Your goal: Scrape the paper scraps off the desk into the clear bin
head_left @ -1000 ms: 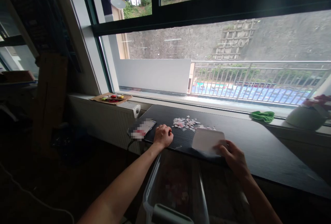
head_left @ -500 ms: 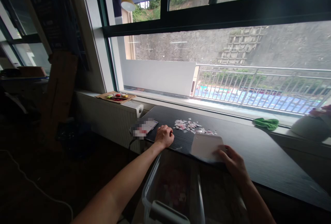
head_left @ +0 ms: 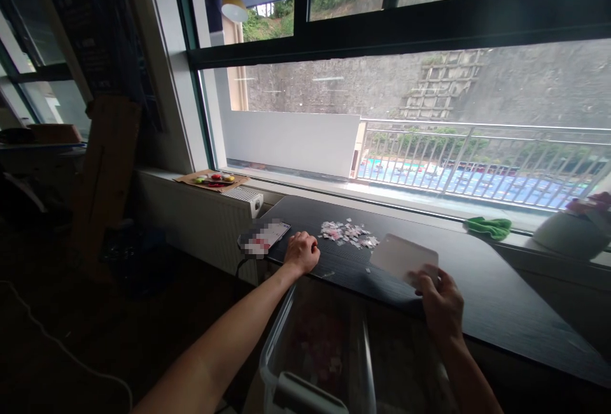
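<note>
The bare left forearm (head_left: 233, 331) is stretched forward and slanted toward the middle, and the left hand (head_left: 302, 252) is curled inward. The right forearm (head_left: 470, 369) is angled up and leftward, while the right hand (head_left: 442, 302) is closed in a pinch, its fingertips (head_left: 416, 276) blurred.

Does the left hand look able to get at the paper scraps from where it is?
Probably yes: the left hand is close to the paper scraps, and nothing visible stands between. The right hand's card is off to their right.
</note>
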### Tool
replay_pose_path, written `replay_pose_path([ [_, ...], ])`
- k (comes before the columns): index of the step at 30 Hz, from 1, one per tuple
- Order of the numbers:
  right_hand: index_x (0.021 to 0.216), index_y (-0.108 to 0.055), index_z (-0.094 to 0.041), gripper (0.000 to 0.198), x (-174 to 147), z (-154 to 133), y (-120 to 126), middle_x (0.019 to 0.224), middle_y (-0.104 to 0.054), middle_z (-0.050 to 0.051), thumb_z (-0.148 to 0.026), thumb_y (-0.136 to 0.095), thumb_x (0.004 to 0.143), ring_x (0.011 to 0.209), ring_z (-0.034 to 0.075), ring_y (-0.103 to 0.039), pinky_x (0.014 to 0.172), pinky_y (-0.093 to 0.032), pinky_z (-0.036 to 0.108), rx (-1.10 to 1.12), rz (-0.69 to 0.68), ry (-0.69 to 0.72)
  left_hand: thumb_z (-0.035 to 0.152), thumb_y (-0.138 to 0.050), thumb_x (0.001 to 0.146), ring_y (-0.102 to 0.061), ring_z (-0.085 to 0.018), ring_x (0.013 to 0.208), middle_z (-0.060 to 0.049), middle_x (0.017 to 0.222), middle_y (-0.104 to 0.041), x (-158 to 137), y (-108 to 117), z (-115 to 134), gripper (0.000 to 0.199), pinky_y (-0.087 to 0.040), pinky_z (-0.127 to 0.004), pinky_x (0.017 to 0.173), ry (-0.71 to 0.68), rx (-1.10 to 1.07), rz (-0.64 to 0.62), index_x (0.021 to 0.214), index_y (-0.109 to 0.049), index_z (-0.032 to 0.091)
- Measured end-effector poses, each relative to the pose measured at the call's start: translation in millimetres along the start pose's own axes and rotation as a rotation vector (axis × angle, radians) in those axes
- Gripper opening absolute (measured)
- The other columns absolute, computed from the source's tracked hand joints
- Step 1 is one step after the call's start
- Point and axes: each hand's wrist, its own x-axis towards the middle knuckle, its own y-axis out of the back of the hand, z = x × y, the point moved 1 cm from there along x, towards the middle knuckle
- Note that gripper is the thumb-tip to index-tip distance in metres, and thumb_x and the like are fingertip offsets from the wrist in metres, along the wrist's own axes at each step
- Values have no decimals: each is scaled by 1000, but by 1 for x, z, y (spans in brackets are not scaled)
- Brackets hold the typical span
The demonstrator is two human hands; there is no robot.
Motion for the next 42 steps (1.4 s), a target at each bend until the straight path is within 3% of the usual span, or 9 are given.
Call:
replay_pose_path([
  [9, 103, -61, -14, 44, -2, -2, -1, 73, -66, 3, -40, -59, 67, 60, 18, -61, 51, -49, 27, 12, -21, -15, 21, -52, 78, -55, -21, 94, -6, 90, -64, 0, -1, -2, 15, -42, -34, 86, 3, 20, 6, 82, -67, 20],
  [18, 104, -62, -14, 48, -3, -4, -3, 74, -72, 6, -43, -61, 66, 62, 20, -65, 52, -50, 28, 28, -102, -7, 21, -52, 78, -55, -21, 93, -6, 91, -64, 0, 1, 0, 15, -42, -35, 86, 5, 8, -10, 82, -66, 20],
  [23, 92, -66, -16, 38, -3, -8, -3, 76, -74, 5, -43, -63, 66, 72, 23, -69, 65, -54, 32, -18, -209, 47, 21, -52, 79, -55, -21, 92, -6, 90, -63, 1, 0, -1, 15, -42, -35, 85, -2, 1, -4, 81, -66, 20],
  [29, 98, -67, -16, 46, -4, -6, -3, 81, -75, 6, -46, -67, 65, 74, 24, -69, 65, -55, 34, 6, -369, 36, 21, -52, 78, -55, -21, 92, -6, 90, -63, 1, -1, -2, 15, -42, -35, 84, -6, 6, -3, 81, -66, 20],
  [35, 99, -65, -15, 48, -4, -8, -3, 80, -75, 7, -49, -65, 65, 71, 24, -69, 60, -54, 32, 16, -248, 24, 21, -52, 78, -55, -21, 92, -6, 89, -63, 1, -1, -2, 14, -42, -35, 85, 0, 6, 0, 80, -66, 21],
  [42, 96, -68, -17, 47, -5, -7, -6, 80, -75, 6, -50, -70, 63, 73, 25, -70, 65, -57, 36, 39, -383, 28, 21, -52, 78, -55, -21, 93, -6, 90, -63, 1, -1, -1, 15, -42, -35, 85, 6, 5, -4, 81, -66, 21],
])
